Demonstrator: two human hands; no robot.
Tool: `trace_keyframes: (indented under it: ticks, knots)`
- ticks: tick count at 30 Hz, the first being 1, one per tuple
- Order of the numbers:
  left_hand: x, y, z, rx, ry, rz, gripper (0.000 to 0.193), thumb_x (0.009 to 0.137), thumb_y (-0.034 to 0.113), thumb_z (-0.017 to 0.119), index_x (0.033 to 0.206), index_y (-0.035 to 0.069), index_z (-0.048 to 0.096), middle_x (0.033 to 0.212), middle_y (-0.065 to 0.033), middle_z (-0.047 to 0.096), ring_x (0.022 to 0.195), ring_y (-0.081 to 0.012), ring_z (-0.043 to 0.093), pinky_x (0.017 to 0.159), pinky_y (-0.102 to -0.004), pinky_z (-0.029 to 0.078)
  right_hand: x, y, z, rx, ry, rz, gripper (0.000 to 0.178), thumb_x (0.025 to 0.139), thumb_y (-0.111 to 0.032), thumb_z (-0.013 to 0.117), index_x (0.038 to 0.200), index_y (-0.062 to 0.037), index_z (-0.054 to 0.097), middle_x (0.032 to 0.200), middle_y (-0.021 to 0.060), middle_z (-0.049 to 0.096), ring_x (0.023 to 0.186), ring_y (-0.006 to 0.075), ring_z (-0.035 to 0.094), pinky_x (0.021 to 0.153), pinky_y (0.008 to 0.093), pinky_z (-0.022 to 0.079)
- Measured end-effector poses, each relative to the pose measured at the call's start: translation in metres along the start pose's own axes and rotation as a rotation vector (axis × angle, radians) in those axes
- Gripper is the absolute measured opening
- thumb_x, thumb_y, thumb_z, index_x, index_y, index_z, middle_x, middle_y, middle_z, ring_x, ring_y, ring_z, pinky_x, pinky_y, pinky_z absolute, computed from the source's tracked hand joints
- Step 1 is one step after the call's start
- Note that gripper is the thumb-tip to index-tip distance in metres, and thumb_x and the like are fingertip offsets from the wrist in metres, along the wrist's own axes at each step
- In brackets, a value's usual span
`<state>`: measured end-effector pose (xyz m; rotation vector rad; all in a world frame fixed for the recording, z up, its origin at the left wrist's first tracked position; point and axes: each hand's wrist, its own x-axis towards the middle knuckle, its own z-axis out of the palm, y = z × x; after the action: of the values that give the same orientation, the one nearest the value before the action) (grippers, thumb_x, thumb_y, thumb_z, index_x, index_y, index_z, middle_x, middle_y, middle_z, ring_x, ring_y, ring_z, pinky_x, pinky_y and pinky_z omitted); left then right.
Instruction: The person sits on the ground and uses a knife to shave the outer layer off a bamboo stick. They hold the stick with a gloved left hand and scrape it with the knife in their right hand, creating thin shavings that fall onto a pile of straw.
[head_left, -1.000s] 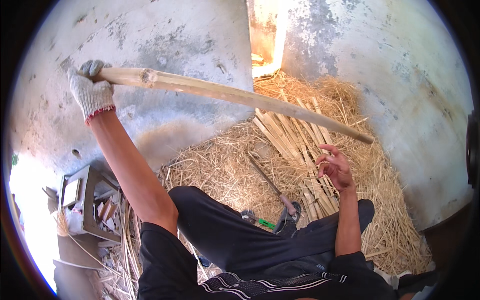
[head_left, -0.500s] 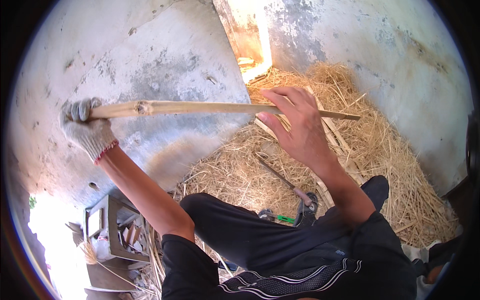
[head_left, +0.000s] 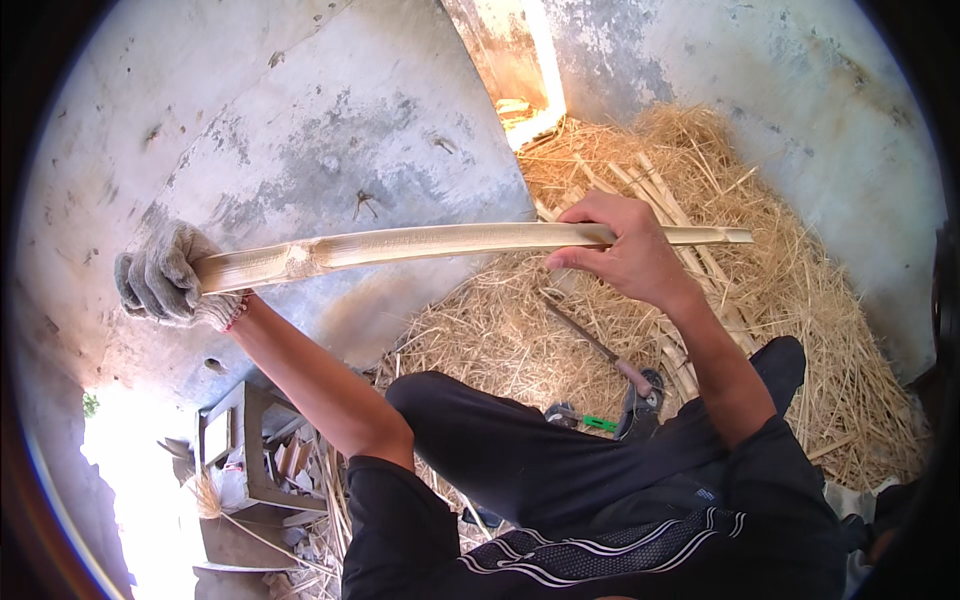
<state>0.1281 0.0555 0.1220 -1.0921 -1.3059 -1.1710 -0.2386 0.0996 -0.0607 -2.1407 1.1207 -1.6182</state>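
Note:
A long split bamboo strip (head_left: 430,242) runs nearly level in front of me, with its pale inner face showing and a knot near its left end. My left hand (head_left: 168,275), in a grey-white knitted glove, is closed around that left end. Bare, my right hand (head_left: 628,248) pinches the strip toward its right part, thumb below and fingers above. The thin right tip sticks out past my fingers. Below the strip, a tool with a long thin blade and a wooden handle (head_left: 632,376) lies by my shoe (head_left: 640,405).
Straw-like shavings (head_left: 500,330) cover the floor ahead and to the right, with several bamboo strips (head_left: 700,262) lying on them. Worn plaster walls (head_left: 330,130) stand on both sides. At lower left is a concrete-looking box (head_left: 262,450) holding scraps. A green object (head_left: 600,424) lies near my feet.
The bamboo strip has turned so its pale inner face shows more. My gloved left hand has rolled over and dropped slightly; my right hand's fingers have closed on the strip. The whole view shifted slightly.

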Motion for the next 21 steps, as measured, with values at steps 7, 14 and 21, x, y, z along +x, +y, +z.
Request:
trace_keyframes:
  ticks: [7, 14, 21]
  knots:
    - [-0.013, 0.0, -0.036, 0.226, 0.158, -0.122, 0.042, 0.087, 0.045, 0.061, 0.096, 0.004, 0.059, 0.063, 0.0012, 0.061, 0.048, -0.0071, 0.058, 0.049, -0.0278, 0.052, -0.008, 0.014, 0.007, -0.033, 0.02, 0.152, 0.035, 0.072, -0.034, 0.083, 0.085, -0.0046, 0.069, 0.071, 0.0031, 0.062, 0.064, 0.0111, 0.056, 0.057, 0.0279, 0.043]
    - [-0.007, -0.054, -0.025, 0.976, 0.46, -0.331, 0.081, 0.088, 0.064, 0.05, 0.135, -0.001, 0.04, 0.101, -0.0152, 0.061, 0.082, -0.0241, 0.064, 0.07, -0.0367, 0.059, -0.014, 0.011, 0.035, 0.173, 0.294, 0.347, 0.026, 0.079, -0.027, 0.079, 0.085, -0.0048, 0.067, 0.07, 0.0008, 0.062, 0.057, 0.0065, 0.055, 0.049, 0.0214, 0.04]
    - [-0.01, -0.081, -0.023, 1.242, 0.438, -0.505, 0.065, 0.095, 0.049, 0.05, 0.133, -0.003, 0.044, 0.101, -0.0129, 0.061, 0.079, -0.0189, 0.064, 0.066, -0.033, 0.058, -0.018, 0.006, 0.074, 0.325, 0.343, 0.289, 0.021, 0.083, -0.02, 0.076, 0.085, -0.0033, 0.063, 0.07, 0.0002, 0.06, 0.056, 0.004, 0.053, 0.045, 0.0209, 0.037]
